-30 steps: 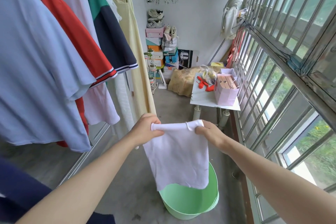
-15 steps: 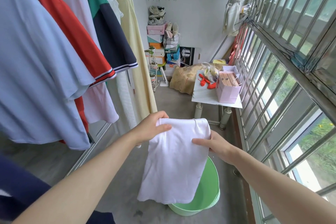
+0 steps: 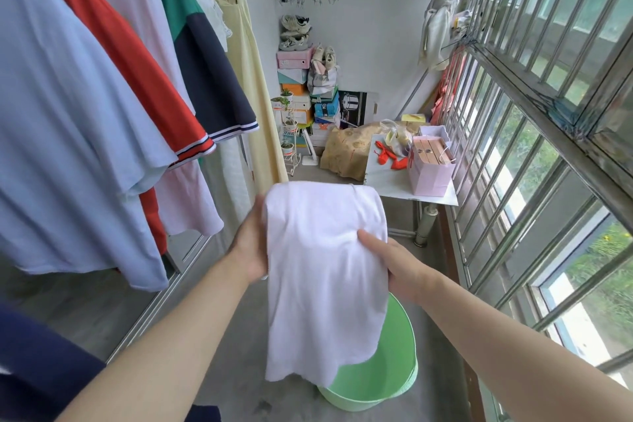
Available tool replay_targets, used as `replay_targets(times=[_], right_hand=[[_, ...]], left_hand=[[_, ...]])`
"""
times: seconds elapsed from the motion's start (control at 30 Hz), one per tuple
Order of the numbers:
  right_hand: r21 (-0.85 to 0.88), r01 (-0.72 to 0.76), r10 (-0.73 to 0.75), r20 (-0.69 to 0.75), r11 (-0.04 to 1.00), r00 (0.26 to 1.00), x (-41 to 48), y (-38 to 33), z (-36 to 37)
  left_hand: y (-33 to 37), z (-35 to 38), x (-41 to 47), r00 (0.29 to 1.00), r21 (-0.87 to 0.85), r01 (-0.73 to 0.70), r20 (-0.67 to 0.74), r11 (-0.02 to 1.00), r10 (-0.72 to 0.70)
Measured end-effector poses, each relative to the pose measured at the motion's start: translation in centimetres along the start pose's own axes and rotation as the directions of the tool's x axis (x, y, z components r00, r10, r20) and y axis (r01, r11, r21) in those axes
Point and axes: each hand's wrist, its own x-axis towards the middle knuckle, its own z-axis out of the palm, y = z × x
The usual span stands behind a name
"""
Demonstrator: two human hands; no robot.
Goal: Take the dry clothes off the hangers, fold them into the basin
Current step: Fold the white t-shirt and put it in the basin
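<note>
We hold the white garment doubled over, its long axis vertical and its lower hem hanging over the green basin on the floor. Our left hand bears the left edge; its fingers lie behind the cloth, so we cannot tell their curl. Our right hand pinches the right edge, thumb in front. The basin lies below, nearer the right hand. We judge the next fold must shorten that vertical axis.
</note>
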Motion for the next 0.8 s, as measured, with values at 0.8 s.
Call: replay_targets(times=[0.8], right_hand=[[-0.187, 0.097, -0.1, -0.007, 0.978, 0.995, 0.4, -0.3, -2.0]], left_hand=[[-3.9, -3.2, 0.5, 0.968, 0.652, -0.243, 0.121, 0.718, 0.218]])
